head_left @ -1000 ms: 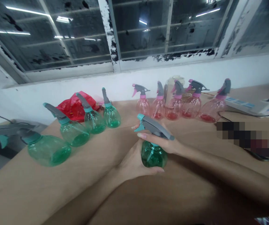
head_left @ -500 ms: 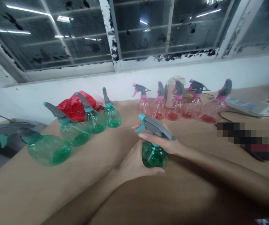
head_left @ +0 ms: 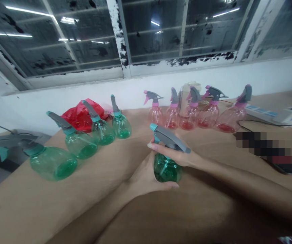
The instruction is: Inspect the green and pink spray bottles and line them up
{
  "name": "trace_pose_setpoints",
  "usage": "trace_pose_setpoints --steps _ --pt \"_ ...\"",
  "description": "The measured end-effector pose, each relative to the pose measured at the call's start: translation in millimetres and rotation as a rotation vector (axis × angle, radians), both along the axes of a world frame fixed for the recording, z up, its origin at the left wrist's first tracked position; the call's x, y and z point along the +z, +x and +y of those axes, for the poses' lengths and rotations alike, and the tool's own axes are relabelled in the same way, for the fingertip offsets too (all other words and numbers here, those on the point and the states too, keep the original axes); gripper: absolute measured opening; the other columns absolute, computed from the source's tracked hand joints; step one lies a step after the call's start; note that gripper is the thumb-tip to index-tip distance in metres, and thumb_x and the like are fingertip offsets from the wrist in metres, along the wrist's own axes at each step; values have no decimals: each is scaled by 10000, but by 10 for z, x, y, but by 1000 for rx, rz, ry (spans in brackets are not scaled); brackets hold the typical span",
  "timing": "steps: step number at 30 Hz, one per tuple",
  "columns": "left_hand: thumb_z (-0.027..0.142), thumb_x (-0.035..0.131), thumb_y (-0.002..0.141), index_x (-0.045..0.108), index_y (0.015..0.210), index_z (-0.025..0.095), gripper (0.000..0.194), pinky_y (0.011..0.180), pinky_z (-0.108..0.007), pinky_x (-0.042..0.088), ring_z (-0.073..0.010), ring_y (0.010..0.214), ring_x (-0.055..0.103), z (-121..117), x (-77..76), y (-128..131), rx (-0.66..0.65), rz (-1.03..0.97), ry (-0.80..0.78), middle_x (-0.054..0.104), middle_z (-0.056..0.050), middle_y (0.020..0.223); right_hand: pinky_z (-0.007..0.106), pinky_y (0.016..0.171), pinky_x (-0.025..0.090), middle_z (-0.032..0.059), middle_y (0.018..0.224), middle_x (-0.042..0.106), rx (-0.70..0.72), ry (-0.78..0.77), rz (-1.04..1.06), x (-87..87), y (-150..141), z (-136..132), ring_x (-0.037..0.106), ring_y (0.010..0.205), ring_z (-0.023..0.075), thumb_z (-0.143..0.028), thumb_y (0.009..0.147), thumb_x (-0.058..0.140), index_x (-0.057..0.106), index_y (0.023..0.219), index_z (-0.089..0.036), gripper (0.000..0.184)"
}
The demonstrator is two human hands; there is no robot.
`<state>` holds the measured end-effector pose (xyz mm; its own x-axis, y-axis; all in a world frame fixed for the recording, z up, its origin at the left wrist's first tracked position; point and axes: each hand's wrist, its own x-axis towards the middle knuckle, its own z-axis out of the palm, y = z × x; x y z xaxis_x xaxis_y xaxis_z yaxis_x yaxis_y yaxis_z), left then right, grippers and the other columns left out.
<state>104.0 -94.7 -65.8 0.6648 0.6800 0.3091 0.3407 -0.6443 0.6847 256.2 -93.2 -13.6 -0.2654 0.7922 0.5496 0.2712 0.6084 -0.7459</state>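
A green see-through spray bottle (head_left: 168, 169) with a grey and teal spray head (head_left: 168, 137) stands tilted slightly in front of me, between both hands. My left hand (head_left: 147, 174) is wrapped round the bottle's body, its thumb along the near lower side; the other fingers are hidden behind it. My right hand (head_left: 178, 156) grips the neck just under the spray head. Its fingers reach forward to the teal trigger (head_left: 157, 138), which sits pulled in toward the neck. A thin tube shows inside the bottle.
Several green spray bottles (head_left: 122, 127) line the left side, a red plastic bag (head_left: 81, 117) behind them. Several pink spray bottles (head_left: 171, 117) stand at the back right. A power strip (head_left: 273, 115) with a black cable lies at the right, beyond a blurred-out dark object (head_left: 270, 152).
The right fingers have drawn back with the trigger, which stuck out farther before. My left hand and the bottle have stayed in place.
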Motion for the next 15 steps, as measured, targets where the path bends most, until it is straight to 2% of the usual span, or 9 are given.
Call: trace_pose_setpoints --steps 4,10,15 --pt "510 744 602 132 1395 227 1041 1049 -545 297 -354 1302 301 -20 -13 5 -18 -5 2 364 -145 1365 272 615 454 -25 676 543 -47 38 9 12 16 -54 536 613 109 -400 810 569 559 716 -218 205" --pt "484 729 627 178 1378 225 967 1014 -551 329 -345 1242 385 -9 53 4 -38 -6 6 429 -132 1309 335 774 489 4 861 632 58 -25 124 -30 12 -33 610 774 157 -423 779 603 614 905 -242 221" --pt "476 739 615 217 1364 212 950 1013 -549 331 -351 1247 371 12 77 0 -49 -3 14 427 -137 1305 355 840 473 18 947 648 52 6 163 -73 12 -5 613 884 176 -377 775 623 627 983 -249 244"
